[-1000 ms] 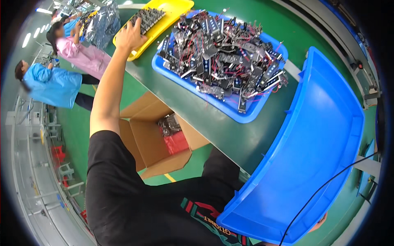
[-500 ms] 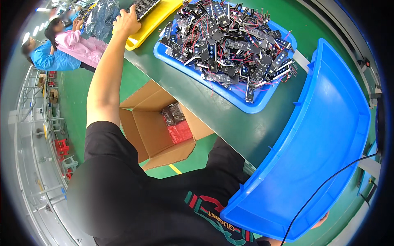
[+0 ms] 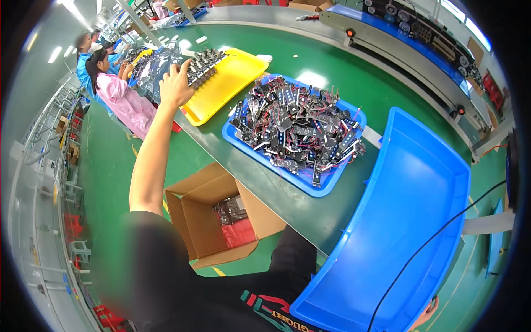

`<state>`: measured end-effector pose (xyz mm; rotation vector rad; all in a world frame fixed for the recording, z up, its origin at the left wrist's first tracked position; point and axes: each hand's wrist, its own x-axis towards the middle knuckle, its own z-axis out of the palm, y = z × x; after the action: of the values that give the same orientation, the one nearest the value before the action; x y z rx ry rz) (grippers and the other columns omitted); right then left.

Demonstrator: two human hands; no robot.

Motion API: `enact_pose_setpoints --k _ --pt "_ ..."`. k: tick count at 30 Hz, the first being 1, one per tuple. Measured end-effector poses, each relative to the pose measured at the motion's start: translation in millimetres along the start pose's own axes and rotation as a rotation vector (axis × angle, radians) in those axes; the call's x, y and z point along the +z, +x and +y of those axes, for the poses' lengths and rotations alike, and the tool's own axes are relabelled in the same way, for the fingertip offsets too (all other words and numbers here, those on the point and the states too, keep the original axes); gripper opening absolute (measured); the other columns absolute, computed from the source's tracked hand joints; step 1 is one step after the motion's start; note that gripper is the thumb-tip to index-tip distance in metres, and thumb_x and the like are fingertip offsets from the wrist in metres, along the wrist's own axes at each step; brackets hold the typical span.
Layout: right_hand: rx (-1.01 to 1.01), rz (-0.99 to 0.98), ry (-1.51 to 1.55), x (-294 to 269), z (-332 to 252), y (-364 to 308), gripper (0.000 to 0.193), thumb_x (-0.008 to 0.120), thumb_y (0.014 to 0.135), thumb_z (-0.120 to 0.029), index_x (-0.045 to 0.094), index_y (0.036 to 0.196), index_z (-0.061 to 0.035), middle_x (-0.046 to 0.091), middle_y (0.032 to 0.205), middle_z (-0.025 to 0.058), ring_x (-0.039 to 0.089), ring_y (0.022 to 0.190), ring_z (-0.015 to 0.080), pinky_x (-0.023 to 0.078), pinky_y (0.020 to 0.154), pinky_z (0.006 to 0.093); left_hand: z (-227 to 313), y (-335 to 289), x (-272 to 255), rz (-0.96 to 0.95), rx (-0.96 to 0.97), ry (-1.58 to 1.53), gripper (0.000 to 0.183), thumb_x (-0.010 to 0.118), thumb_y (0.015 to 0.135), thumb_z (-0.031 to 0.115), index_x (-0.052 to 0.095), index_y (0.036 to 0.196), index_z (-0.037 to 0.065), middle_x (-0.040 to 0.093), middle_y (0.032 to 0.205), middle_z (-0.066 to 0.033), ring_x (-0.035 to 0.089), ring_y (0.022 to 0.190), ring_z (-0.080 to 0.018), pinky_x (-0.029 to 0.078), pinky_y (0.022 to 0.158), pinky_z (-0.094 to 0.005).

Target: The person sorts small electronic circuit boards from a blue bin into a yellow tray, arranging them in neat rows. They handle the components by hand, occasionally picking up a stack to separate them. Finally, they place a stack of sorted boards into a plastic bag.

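My left arm reaches far forward, and my left hand (image 3: 175, 87) has its fingers bent against the left end of a row of small dark parts (image 3: 203, 69). The row lies along the left side of a yellow tray (image 3: 235, 74). At the lower right, my right hand (image 3: 427, 315) grips the outer edge of a big blue tray (image 3: 387, 221). That tray is tilted beside me with its bare inside showing, and most of the right hand is hidden behind it. Between the two trays stands another blue tray (image 3: 326, 189), heaped with black circuit-board parts (image 3: 296, 130) trailing red wires.
An open carton (image 3: 191, 221) with a red sheet and bagged parts sits below the green table's (image 3: 265, 188) edge. A black cable (image 3: 431, 238) crosses before the tilted tray. Co-workers, one in a pink coat (image 3: 124, 105), work at far left. A conveyor (image 3: 398, 72) runs behind.
The view has tilted up, so the table and trays sit lower and more of the room shows. My left hand stays by the dark parts, and my right hand keeps its hold on the tilted tray.
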<state>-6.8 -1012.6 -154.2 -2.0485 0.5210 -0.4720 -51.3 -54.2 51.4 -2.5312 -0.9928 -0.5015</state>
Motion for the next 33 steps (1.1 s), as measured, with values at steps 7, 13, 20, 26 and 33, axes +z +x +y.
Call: enact_pose_setpoints --k 7,13,20,26,33 --pt "-0.003 0.038 -0.053 7 -26 -17 0.035 0.051 0.096 -0.023 0.052 0.128 -0.0077 0.043 0.068 -0.0002 0.041 0.062 0.0094 0.033 0.054 0.0285 4 -46 -59 0.273 0.07 -0.18 0.074 0.074 0.071 0.018 0.043 0.139 0.023 0.052 0.12 -0.0171 0.057 0.104 -0.0375 0.048 0.087 -0.0463" --pt "-0.033 0.035 0.036 11 -35 -22 0.035 0.057 0.092 -0.014 0.054 0.126 -0.005 0.05 0.07 0.001 0.044 0.063 0.0113 0.036 0.055 0.0303 84 -158 -153 0.406 0.095 -0.629 0.073 0.072 0.07 0.0 0.046 0.137 0.008 0.051 0.119 -0.0163 0.051 0.111 -0.0334 0.041 0.099 -0.0389" --pt "0.002 -0.016 -0.106 3 -41 -18 0.032 0.057 0.091 -0.01 0.055 0.122 -0.0065 0.058 0.077 0.0044 0.052 0.071 0.0116 0.042 0.063 0.028 214 -271 -191 -0.119 -0.034 -1.569 0.073 0.076 0.068 -0.002 0.041 0.133 -0.001 0.054 0.118 -0.0118 0.056 0.108 -0.0216 0.044 0.095 -0.0355" --pt "-0.038 -0.046 -0.074 2 -44 -22 0.036 0.056 0.091 -0.01 0.05 0.127 -0.0074 0.063 0.086 0.0098 0.06 0.08 0.0184 0.046 0.074 0.0315 296 -301 -229 -0.863 -0.17 -2.209 0.06 0.075 0.073 0.0 0.046 0.126 0.0 0.062 0.108 -0.0092 0.063 0.096 -0.017 0.052 0.084 -0.0332" --pt "-0.139 -0.015 -0.013 -10 -40 -30 0.044 0.057 0.092 -0.014 0.045 0.133 -0.0015 0.054 0.116 0.0163 0.051 0.11 0.0266 0.04 0.098 0.038 334 -318 -229 -1.412 -0.451 -2.182 0.055 0.069 0.082 0.004 0.046 0.131 0.006 0.062 0.115 -0.0078 0.06 0.106 -0.0182 0.049 0.092 -0.036"
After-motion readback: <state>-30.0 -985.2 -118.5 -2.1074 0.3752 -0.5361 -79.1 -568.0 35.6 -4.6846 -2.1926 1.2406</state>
